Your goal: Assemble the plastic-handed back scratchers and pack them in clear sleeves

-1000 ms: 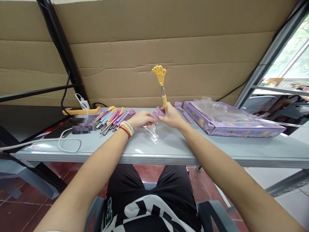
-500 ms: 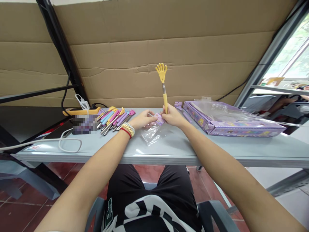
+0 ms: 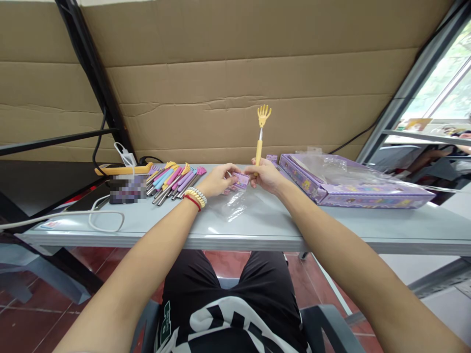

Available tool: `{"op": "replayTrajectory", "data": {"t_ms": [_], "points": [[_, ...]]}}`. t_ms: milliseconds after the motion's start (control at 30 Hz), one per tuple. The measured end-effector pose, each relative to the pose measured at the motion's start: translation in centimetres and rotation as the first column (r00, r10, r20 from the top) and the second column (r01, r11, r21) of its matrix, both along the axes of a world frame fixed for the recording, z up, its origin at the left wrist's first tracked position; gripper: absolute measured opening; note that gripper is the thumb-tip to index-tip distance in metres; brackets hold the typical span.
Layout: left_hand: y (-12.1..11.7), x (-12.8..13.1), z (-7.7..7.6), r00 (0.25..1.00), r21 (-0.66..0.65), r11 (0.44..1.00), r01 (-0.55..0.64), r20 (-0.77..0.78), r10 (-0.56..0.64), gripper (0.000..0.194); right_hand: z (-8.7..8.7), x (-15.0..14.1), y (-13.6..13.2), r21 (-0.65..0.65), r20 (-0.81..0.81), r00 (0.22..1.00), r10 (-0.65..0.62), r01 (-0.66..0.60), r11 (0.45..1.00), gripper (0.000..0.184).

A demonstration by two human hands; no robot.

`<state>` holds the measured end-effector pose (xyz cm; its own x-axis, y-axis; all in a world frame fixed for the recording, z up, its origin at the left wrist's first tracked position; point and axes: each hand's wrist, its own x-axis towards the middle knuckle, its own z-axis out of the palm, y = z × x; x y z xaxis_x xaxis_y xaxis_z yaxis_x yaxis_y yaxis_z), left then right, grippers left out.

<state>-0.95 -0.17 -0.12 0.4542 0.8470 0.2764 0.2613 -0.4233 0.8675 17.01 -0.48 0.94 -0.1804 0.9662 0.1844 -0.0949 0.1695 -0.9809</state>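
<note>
Upright in my right hand [image 3: 268, 175] is a yellow back scratcher [image 3: 259, 147], its small hand-shaped head at the top and a metal rod below it. My left hand [image 3: 218, 180] is closed on a clear plastic bag [image 3: 236, 206] with a purple printed header [image 3: 242, 181]. The bag hangs down onto the grey table. Both hands are close together over the table, and the right fingertips are near the header's right edge; whether they touch it I cannot tell. A pile of colourful back scratchers [image 3: 174, 182] lies left of my left hand.
On the right lies a purple printed box [image 3: 371, 196] with clear plastic on top. A yellow strip-like object [image 3: 127, 170], a white charger [image 3: 128, 158] and a white cable [image 3: 106, 229] are at the left of the table [image 3: 257, 228]. Cardboard [image 3: 206, 83] stands behind.
My right hand and the back scratcher have shifted right and a little lower. The header now shows more fully between my hands.
</note>
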Motion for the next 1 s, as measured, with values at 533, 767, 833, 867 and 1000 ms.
{"op": "replayTrajectory", "data": {"t_ms": [533,767,833,867,1000], "points": [[1.2,-1.3,1.3,0.808,-0.278,0.959,-0.065,0.549,0.214,0.020,0.4,1.7,-0.3,0.196,0.372,0.928,-0.026,-0.051,0.979,0.047],[2.6,-2.2,0.6,0.814,-0.300,0.854,-0.426,0.284,0.506,0.016,0.9,2.7,0.3,0.175,0.241,0.901,-0.359,0.324,0.930,0.047],[3.0,-2.0,0.0,0.846,-0.152,0.849,-0.505,0.106,0.522,0.017,1.0,2.7,0.3,0.161,0.203,0.898,-0.391,0.363,0.918,0.048],[3.1,-2.0,-0.4,0.850,-0.052,0.849,-0.525,0.014,0.527,0.018,1.1,2.7,0.3,0.157,0.191,0.902,-0.387,0.361,0.919,0.048],[3.7,-1.9,-1.4,0.804,0.239,0.841,-0.486,-0.254,0.537,0.013,0.9,2.3,0.3,0.145,0.163,0.933,-0.322,0.300,0.943,0.048]]}}
